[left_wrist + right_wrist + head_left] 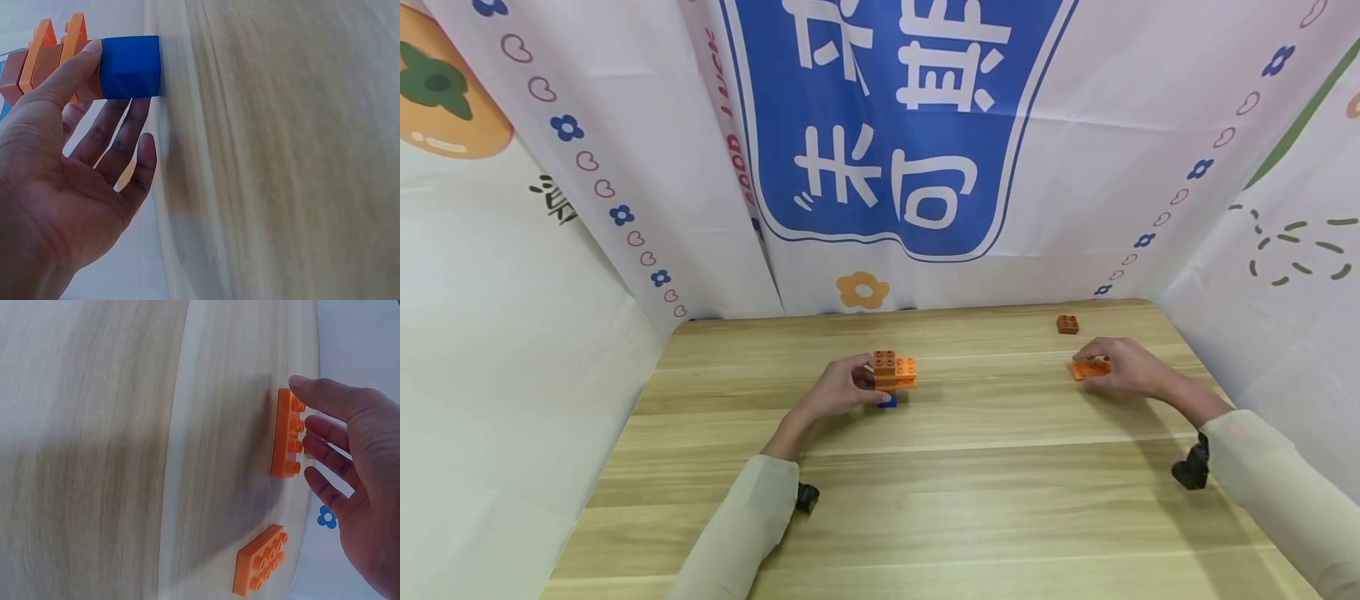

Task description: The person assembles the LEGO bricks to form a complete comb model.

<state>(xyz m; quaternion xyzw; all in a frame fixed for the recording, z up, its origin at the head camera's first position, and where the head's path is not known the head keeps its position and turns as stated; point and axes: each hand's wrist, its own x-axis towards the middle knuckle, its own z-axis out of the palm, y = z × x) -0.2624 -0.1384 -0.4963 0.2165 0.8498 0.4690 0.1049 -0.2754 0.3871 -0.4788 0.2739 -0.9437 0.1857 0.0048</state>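
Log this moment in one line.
left hand: grips brick stack; right hand: at one orange brick, contact unclear; second orange brick, brown brick: on table

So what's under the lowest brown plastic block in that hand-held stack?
Beneath the lowest brown block sits a blue boxy plastic block; the faces where they meet are covered.

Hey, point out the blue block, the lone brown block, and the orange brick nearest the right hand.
Blue block [130, 62], left wrist view, smooth side.
Lone brown block [1067, 322], head view, studded top.
Orange brick [283, 433], right wrist view, smooth side.
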